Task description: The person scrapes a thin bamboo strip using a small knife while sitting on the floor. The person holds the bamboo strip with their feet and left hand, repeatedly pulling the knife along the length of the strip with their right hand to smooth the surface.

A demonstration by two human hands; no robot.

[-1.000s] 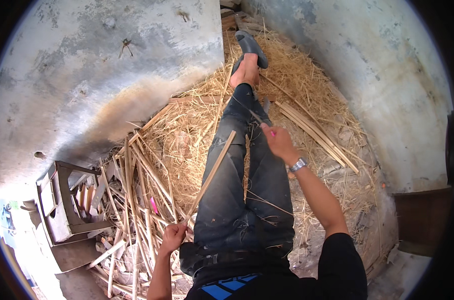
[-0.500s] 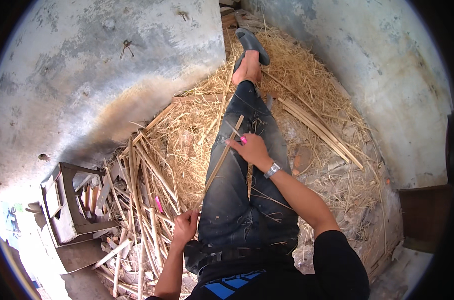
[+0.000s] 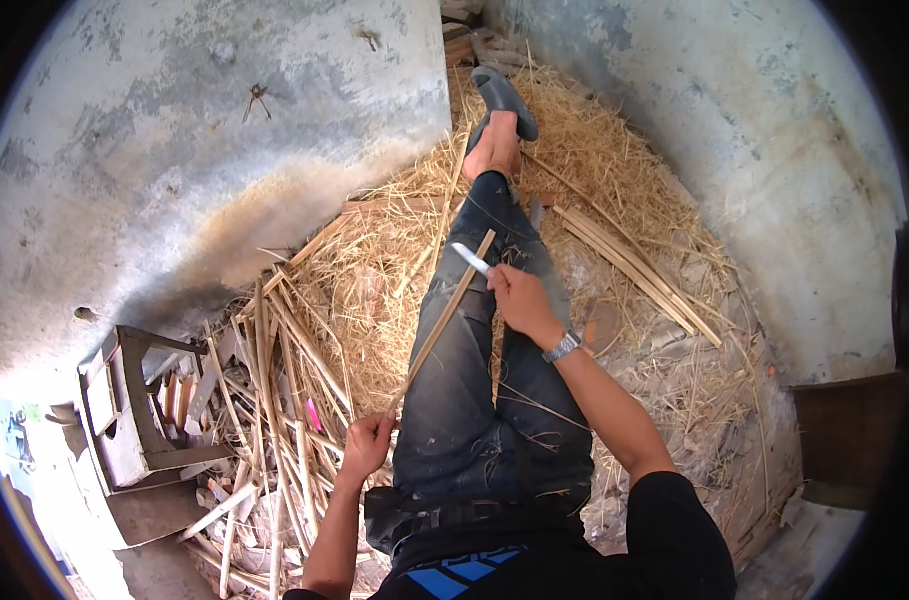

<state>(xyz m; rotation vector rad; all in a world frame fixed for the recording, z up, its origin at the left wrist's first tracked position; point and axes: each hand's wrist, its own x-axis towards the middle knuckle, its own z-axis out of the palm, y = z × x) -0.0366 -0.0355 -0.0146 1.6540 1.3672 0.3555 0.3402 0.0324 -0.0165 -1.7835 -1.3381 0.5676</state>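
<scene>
I sit on the ground with my legs in dark jeans [image 3: 474,390] stretched out over straw. My left hand [image 3: 367,445] grips the near end of a long thin bamboo strip [image 3: 444,318] that lies slanted across my left thigh. My right hand [image 3: 519,298] holds a knife [image 3: 470,259] by its handle, with the pale blade resting against the far end of the strip. A watch [image 3: 562,347] is on my right wrist. My foot in a dark sandal [image 3: 502,100] points away near the wall.
Straw and shavings [image 3: 374,270] cover the floor between grey concrete walls [image 3: 224,130]. A pile of split bamboo strips [image 3: 274,400] lies at my left, another bundle [image 3: 634,265] at my right. A small wooden crate [image 3: 129,410] stands at far left.
My right hand drew back toward me along the strip half a second ago, then moved out again to the strip's far end. The left hand kept its hold on the near end.
</scene>
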